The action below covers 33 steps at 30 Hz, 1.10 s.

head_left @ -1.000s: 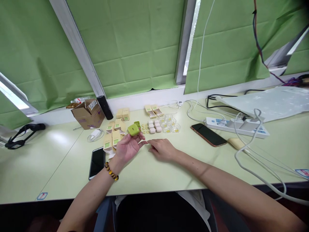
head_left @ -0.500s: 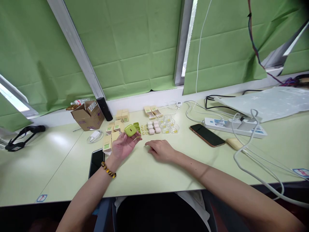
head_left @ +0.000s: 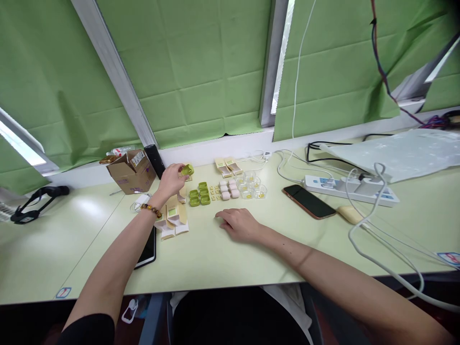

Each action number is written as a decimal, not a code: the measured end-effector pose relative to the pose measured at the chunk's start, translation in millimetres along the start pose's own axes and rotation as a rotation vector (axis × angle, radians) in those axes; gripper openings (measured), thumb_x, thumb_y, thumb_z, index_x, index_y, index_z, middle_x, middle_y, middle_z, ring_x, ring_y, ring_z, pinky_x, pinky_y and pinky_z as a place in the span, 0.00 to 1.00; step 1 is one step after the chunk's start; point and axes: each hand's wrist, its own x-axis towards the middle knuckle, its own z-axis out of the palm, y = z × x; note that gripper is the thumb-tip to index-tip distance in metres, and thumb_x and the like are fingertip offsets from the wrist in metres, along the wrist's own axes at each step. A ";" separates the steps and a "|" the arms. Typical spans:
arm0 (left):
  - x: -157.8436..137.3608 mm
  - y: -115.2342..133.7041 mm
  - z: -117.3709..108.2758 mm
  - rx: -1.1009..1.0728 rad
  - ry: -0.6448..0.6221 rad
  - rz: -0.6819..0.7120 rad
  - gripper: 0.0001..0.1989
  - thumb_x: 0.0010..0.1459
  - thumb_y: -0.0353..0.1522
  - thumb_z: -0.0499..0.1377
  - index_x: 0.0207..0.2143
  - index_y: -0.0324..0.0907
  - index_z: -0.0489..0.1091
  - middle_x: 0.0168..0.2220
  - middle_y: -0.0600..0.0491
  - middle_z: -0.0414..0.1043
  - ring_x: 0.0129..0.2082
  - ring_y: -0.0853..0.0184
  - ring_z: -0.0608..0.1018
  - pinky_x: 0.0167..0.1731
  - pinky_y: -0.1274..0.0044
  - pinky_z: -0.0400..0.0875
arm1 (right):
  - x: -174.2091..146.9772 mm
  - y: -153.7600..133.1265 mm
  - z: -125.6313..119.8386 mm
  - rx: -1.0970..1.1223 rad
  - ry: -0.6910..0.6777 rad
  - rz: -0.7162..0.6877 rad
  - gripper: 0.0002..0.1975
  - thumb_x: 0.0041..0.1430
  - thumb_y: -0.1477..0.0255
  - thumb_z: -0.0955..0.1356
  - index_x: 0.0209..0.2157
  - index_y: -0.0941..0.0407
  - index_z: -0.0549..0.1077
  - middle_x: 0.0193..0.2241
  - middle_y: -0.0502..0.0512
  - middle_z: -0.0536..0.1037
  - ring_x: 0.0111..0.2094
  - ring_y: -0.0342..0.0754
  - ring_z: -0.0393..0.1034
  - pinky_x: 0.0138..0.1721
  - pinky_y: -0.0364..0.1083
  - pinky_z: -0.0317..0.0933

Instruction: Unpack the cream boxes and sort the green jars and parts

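My left hand (head_left: 172, 179) is reaching to the back left, its fingers closed on a rounded green lid (head_left: 187, 169) held just over the small boxes there. The lid is tilted and its hollow side shows. My right hand (head_left: 237, 224) rests on the table with the index finger stretched out and the other fingers loosely bent; I see nothing in it. Between the hands stand several square green cups (head_left: 204, 199). Beside them lie small yellowish pieces (head_left: 214, 194), then pale pink and white blocks (head_left: 230, 190), then clear plastic containers (head_left: 260, 192) with yellow bits inside.
Beige cartons (head_left: 176, 216) stand under my left forearm, partly covering a phone (head_left: 148, 251). Two more cartons (head_left: 228, 166) lie at the back. An opened cardboard box (head_left: 131, 172) and black cylinder (head_left: 154, 160) stand left. Rightward are another phone (head_left: 308, 201), a power strip (head_left: 348, 189) and cables.
My left hand has moved away and leftward with the green lid, turning it so the hollow side shows. The green cups and front cartons are now uncovered. My right hand has stayed put.
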 end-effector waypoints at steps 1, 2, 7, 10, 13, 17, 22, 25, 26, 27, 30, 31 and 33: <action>6.8 -4.0 4.4 0.110 -0.064 0.013 0.20 0.61 0.35 0.64 0.54 0.35 0.75 0.52 0.38 0.78 0.51 0.54 0.78 0.55 0.66 0.70 | -0.1 -0.3 -0.1 -0.003 -0.001 -0.001 0.16 0.69 0.69 0.65 0.56 0.53 0.74 0.48 0.57 0.82 0.47 0.54 0.77 0.38 0.46 0.58; 12.7 -7.3 9.5 0.197 -0.121 0.013 0.20 0.62 0.35 0.63 0.54 0.35 0.75 0.54 0.37 0.77 0.53 0.53 0.77 0.55 0.67 0.69 | -0.1 -0.5 -0.1 -0.005 -0.002 0.001 0.16 0.69 0.69 0.65 0.56 0.52 0.74 0.48 0.57 0.82 0.47 0.54 0.77 0.38 0.46 0.58; 31.7 -16.1 36.6 0.398 -0.362 -0.020 0.16 0.59 0.35 0.65 0.48 0.38 0.78 0.50 0.37 0.79 0.54 0.51 0.77 0.50 0.69 0.70 | 0.2 -0.7 0.0 -0.014 -0.010 0.001 0.15 0.69 0.70 0.65 0.56 0.52 0.73 0.48 0.58 0.82 0.47 0.54 0.77 0.38 0.46 0.58; 37.7 -16.6 47.9 0.419 -0.433 -0.051 0.14 0.55 0.36 0.69 0.42 0.39 0.78 0.44 0.38 0.81 0.49 0.50 0.80 0.48 0.68 0.71 | 0.6 0.2 1.0 -0.021 -0.007 -0.014 0.15 0.70 0.70 0.65 0.55 0.53 0.73 0.47 0.58 0.82 0.47 0.54 0.77 0.38 0.46 0.58; 40.3 -14.9 55.8 0.417 -0.477 -0.068 0.16 0.53 0.39 0.70 0.40 0.39 0.77 0.41 0.39 0.81 0.46 0.51 0.81 0.46 0.68 0.71 | 0.6 1.1 2.2 -0.029 0.000 -0.028 0.15 0.70 0.70 0.64 0.55 0.53 0.73 0.46 0.58 0.82 0.47 0.54 0.77 0.38 0.47 0.57; 39.4 -11.6 63.5 0.393 -0.506 -0.070 0.20 0.52 0.44 0.71 0.39 0.38 0.77 0.39 0.39 0.80 0.46 0.52 0.80 0.47 0.69 0.71 | 0.2 1.6 2.2 -0.034 -0.002 -0.036 0.14 0.70 0.70 0.64 0.54 0.53 0.73 0.45 0.57 0.82 0.45 0.54 0.77 0.37 0.47 0.56; 38.3 -11.1 68.0 0.386 -0.539 -0.079 0.20 0.51 0.43 0.72 0.39 0.37 0.76 0.40 0.37 0.80 0.48 0.50 0.80 0.50 0.67 0.71 | -0.1 0.9 0.0 -0.032 -0.012 -0.031 0.14 0.69 0.70 0.64 0.53 0.53 0.73 0.45 0.58 0.82 0.45 0.54 0.76 0.37 0.47 0.56; 39.7 -12.9 69.2 0.390 -0.558 -0.084 0.19 0.51 0.42 0.72 0.38 0.36 0.77 0.40 0.37 0.81 0.47 0.49 0.81 0.50 0.66 0.71 | -0.1 0.0 -0.8 -0.032 -0.023 -0.024 0.14 0.70 0.70 0.64 0.54 0.53 0.73 0.46 0.58 0.82 0.46 0.54 0.76 0.38 0.47 0.57; 40.4 -13.7 69.6 0.391 -0.563 -0.085 0.19 0.51 0.41 0.72 0.39 0.36 0.77 0.40 0.37 0.81 0.47 0.49 0.81 0.50 0.66 0.71 | -0.1 -0.2 -0.9 -0.034 -0.027 -0.020 0.14 0.70 0.70 0.64 0.54 0.53 0.73 0.46 0.58 0.82 0.46 0.54 0.76 0.38 0.47 0.58; 41.2 -14.4 70.1 0.392 -0.567 -0.085 0.19 0.51 0.41 0.73 0.39 0.37 0.77 0.40 0.37 0.81 0.47 0.49 0.81 0.50 0.67 0.71 | 0.0 -0.4 -0.8 -0.036 -0.031 -0.016 0.14 0.70 0.70 0.64 0.54 0.53 0.73 0.46 0.58 0.82 0.46 0.54 0.76 0.39 0.47 0.58; 43.7 -16.5 71.3 0.403 -0.578 -0.085 0.19 0.50 0.39 0.73 0.41 0.38 0.78 0.41 0.39 0.82 0.48 0.50 0.82 0.51 0.68 0.72 | 0.2 -0.1 -0.4 -0.044 -0.037 -0.016 0.14 0.70 0.70 0.64 0.54 0.53 0.73 0.46 0.58 0.82 0.46 0.54 0.76 0.39 0.47 0.58; 44.5 -17.2 71.7 0.409 -0.583 -0.085 0.19 0.50 0.38 0.73 0.42 0.38 0.78 0.41 0.40 0.82 0.48 0.50 0.82 0.52 0.68 0.72 | 0.2 0.1 -0.2 -0.046 -0.037 -0.020 0.14 0.70 0.70 0.64 0.54 0.53 0.73 0.46 0.58 0.82 0.46 0.54 0.76 0.38 0.47 0.58; 45.9 -18.5 72.4 0.423 -0.591 -0.081 0.18 0.50 0.35 0.72 0.43 0.39 0.79 0.42 0.41 0.83 0.49 0.51 0.82 0.53 0.69 0.71 | 0.3 0.7 0.3 -0.045 -0.031 -0.024 0.14 0.70 0.69 0.64 0.54 0.53 0.73 0.45 0.58 0.82 0.46 0.54 0.76 0.38 0.47 0.58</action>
